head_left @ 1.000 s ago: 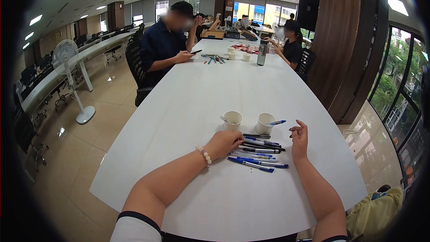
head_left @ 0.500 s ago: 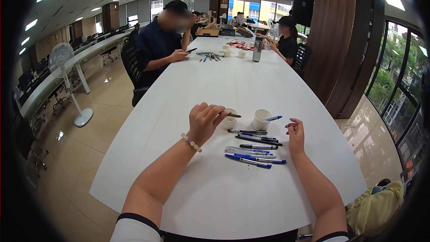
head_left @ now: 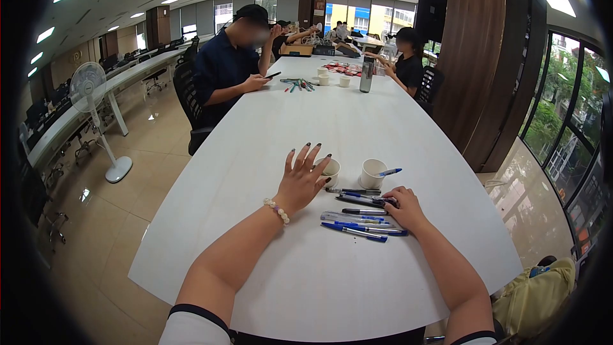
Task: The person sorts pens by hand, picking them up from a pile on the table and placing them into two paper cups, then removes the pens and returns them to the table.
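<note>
My left hand (head_left: 299, 182) is open with fingers spread, beside and partly in front of the left white paper cup (head_left: 331, 169). No pen shows in its fingers, and the inside of that cup is mostly hidden. The right paper cup (head_left: 370, 177) holds a blue pen (head_left: 390, 172) leaning over its rim. My right hand (head_left: 406, 209) has its bent fingers closed on the right end of a black pen (head_left: 359, 201) lying in a row. Nearer to me in that row lie another black pen (head_left: 364, 211), a clear pen (head_left: 348, 217) and blue pens (head_left: 354, 231).
Farther along the white table (head_left: 287, 128) stand a bottle (head_left: 366, 75), small paper cups (head_left: 345, 81), loose pens (head_left: 297, 84) and red packets (head_left: 345, 68). A person with a phone (head_left: 273, 75) sits at left, another person (head_left: 406, 64) at right. A yellow bag (head_left: 536, 297) is at lower right.
My left hand has let go of the dark pen and spread its fingers by the left cup. My right hand has moved down and left onto the black pens.
</note>
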{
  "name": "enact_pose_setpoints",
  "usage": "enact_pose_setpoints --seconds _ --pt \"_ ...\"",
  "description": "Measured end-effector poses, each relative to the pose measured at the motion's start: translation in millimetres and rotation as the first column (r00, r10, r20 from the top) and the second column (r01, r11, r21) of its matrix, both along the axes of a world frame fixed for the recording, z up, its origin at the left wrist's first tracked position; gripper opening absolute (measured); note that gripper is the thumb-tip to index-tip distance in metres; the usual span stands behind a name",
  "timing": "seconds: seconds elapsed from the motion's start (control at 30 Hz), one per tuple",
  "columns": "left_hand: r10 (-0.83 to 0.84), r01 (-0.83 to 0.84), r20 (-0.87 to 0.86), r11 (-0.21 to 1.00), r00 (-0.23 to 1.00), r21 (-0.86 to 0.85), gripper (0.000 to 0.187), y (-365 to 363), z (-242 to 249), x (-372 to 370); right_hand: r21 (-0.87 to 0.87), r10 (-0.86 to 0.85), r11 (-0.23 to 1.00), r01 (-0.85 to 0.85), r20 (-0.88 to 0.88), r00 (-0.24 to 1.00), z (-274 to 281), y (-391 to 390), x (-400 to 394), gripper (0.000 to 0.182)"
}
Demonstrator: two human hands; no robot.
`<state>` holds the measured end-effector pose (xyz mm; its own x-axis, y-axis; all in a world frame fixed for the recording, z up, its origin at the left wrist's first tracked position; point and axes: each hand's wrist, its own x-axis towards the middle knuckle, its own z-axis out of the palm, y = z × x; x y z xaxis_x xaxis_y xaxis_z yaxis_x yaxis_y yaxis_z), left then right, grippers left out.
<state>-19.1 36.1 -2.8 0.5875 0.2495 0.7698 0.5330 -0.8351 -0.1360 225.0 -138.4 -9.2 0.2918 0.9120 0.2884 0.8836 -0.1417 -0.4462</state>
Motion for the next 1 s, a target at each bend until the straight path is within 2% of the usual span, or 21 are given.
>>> enact_pose_setpoints --seconds 0.03,0.13,0.27,0.33,0.37,0.43,0.47,0.5,0.57,0.7,0.77,0.8,0.87,0.9,0.97,1.0 --pt "0.021 -0.021 -0.052 1.000 0.998 -0.001 0.057 -3.5 2.4 -0.7 -0.005 0.011 1.000 -0.011 -0.008 1.000 1.6 -0.9 -1.5 0.021" --pt "0.028 -0.027 -0.035 0.999 0.999 0.034 0.061 -8.7 6.9 0.6 -0.023 0.024 0.999 -0.025 -0.056 0.998 4.3 -0.7 -1.9 0.020" --pt "0.010 -0.008 -0.020 0.996 1.000 0.094 0.057 -19.4 9.1 -1.7 -0.027 0.010 1.000 -0.014 -0.150 0.989 5.6 -0.7 -3.5 0.017" --pt "-0.191 0.203 -0.074 0.946 0.979 0.252 0.050 -21.4 5.7 -2.7 -0.020 0.002 1.000 -0.005 -0.158 0.987 1.9 0.8 -1.9 0.018" --pt "-0.192 0.204 -0.073 0.946 0.979 0.253 0.050 -21.4 1.7 -1.3 -0.014 -0.006 1.000 0.004 -0.166 0.986 0.8 1.2 -1.1 0.019" --pt "-0.415 0.447 -0.227 0.887 0.881 0.115 0.041 -24.8 1.7 4.4 -0.026 -0.013 1.000 0.009 -0.145 0.989 1.9 0.4 -0.5 0.020" --pt "-0.487 0.503 -0.247 0.864 0.838 0.000 0.032 -26.8 4.5 6.9 -0.038 -0.019 0.999 0.014 -0.124 0.992 2.5 0.1 -0.9 0.022" --pt "-0.488 0.503 -0.247 0.864 0.837 0.000 0.032 -27.8 4.9 8.6 -0.038 -0.019 0.999 0.015 -0.123 0.992 3.4 1.6 0.1 0.022" --pt "-0.570 0.477 -0.268 0.811 0.777 -0.340 0.024 -31.0 3.0 10.3 -0.142 -0.010 0.990 -0.001 -0.081 0.997 3.7 3.3 3.6 0.023" --pt "-0.608 0.472 -0.207 0.752 0.766 -0.460 0.022 -29.1 -0.8 11.7 -0.119 0.009 0.993 -0.022 -0.114 0.993 2.0 1.9 4.1 0.023" --pt "-0.584 0.368 -0.204 0.707 0.786 -0.604 0.024 -30.3 1.2 13.0 -0.135 -0.050 0.990 0.030 -0.153 0.987 6.8 0.6 -1.2 0.022" --pt "-0.583 0.368 -0.204 0.707 0.786 -0.604 0.024 -30.3 -0.4 13.5 -0.135 -0.050 0.990 0.029 -0.152 0.987 7.5 0.2 -2.3 0.022" --pt "-0.582 0.385 -0.065 0.612 0.811 -0.691 0.023 -31.0 -5.5 14.3 -0.106 -0.050 0.994 0.035 -0.143 0.988 7.5 -0.4 -4.3 0.022" --pt "-0.582 0.384 -0.065 0.612 0.811 -0.691 0.023 -32.1 -5.7 14.7 -0.107 -0.050 0.994 0.034 -0.144 0.988 3.6 0.7 -3.2 0.022" --pt "-0.544 0.347 -0.045 0.595 0.838 -0.725 0.023 -34.5 -5.7 14.9 0.027 -0.078 0.996 0.088 -0.258 0.963 -7.0 3.5 0.8 0.022" --pt "-0.544 0.347 -0.045 0.594 0.838 -0.726 0.023 -34.5 -6.0 14.7 0.026 -0.078 0.996 0.087 -0.259 0.963 -6.4 3.5 1.0 0.022"
